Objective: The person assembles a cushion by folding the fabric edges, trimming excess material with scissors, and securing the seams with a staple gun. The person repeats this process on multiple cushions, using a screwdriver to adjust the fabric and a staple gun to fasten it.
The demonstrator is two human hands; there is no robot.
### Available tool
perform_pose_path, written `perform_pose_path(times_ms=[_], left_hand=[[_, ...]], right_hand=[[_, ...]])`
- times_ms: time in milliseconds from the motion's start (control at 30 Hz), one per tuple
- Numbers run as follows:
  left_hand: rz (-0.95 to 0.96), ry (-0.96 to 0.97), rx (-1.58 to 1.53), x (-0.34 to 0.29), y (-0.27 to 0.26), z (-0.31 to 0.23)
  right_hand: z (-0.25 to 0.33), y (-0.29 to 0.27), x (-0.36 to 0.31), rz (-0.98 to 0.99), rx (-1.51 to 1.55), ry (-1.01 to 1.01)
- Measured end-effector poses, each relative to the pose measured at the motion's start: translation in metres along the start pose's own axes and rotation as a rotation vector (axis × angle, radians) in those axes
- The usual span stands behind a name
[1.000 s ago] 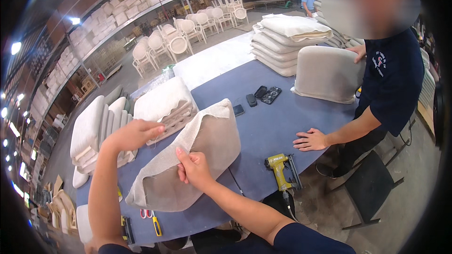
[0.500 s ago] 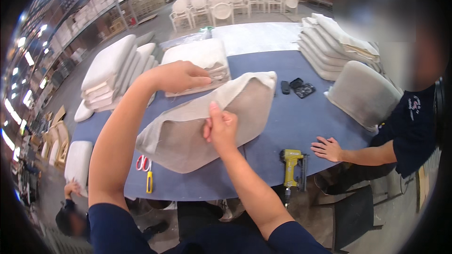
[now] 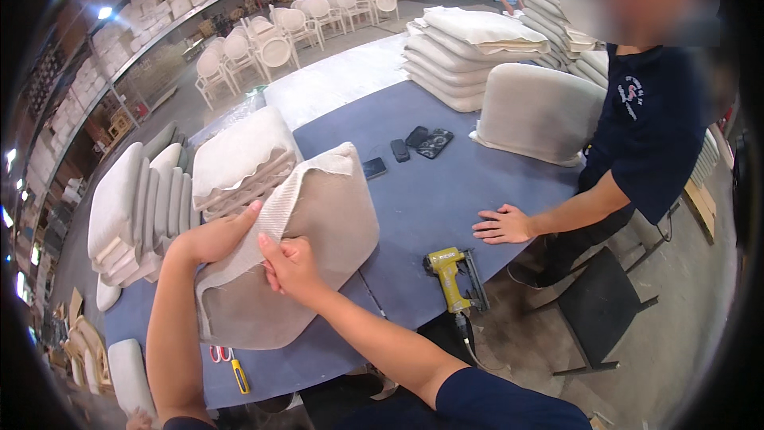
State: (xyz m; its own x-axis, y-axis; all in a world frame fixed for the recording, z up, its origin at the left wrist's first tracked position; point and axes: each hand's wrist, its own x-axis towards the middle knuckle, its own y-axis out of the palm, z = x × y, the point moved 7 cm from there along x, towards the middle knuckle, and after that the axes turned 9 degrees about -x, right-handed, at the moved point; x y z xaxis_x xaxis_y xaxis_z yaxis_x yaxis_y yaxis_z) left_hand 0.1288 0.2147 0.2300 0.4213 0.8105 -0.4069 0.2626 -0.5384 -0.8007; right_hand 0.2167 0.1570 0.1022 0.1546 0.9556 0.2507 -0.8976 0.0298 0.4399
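Note:
A beige upholstered seat cushion (image 3: 322,259) is tilted on the table in front of me, underside toward me. Its woven fabric cover (image 3: 280,199) folds over the far edge, with a frayed border. My right hand (image 3: 293,272) is closed at that border, thumb up against the cloth and fingers curled. My left hand (image 3: 225,236) lies along the cushion's far left side, fingers stretched toward the fold; part of it is hidden. Right of the cushion lies a yellow staple gun (image 3: 450,279) with a hose. Near the front edge are red-handled scissors (image 3: 220,353) and a yellow-handled tool (image 3: 239,376).
Stacks of cushions stand at the left (image 3: 119,207), behind mine (image 3: 243,151) and at the far right (image 3: 469,56). A co-worker's hand (image 3: 505,224) rests on the blue table (image 3: 414,223) beside an upright cushion (image 3: 541,111). Phones and dark small items (image 3: 434,143) lie mid-table. A black chair (image 3: 601,302) stands right.
My view has swung to the right. My left hand has come down from above the cushion to its far side. My right hand has moved onto the cover's frayed border.

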Motion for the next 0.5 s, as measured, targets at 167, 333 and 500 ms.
perform_pose_path(times_ms=[167, 333, 500], left_hand=[[0.109, 0.014, 0.057, -0.001, -0.002, 0.013], [0.183, 0.148, -0.038, -0.011, 0.001, 0.0], [0.167, 0.165, 0.044, 0.0, -0.001, 0.002]], right_hand=[[-0.007, 0.002, -0.004, -0.007, -0.063, 0.1], [-0.003, -0.001, -0.002, 0.025, -0.066, 0.041], [-0.011, -0.006, -0.002, 0.029, -0.109, 0.046]])
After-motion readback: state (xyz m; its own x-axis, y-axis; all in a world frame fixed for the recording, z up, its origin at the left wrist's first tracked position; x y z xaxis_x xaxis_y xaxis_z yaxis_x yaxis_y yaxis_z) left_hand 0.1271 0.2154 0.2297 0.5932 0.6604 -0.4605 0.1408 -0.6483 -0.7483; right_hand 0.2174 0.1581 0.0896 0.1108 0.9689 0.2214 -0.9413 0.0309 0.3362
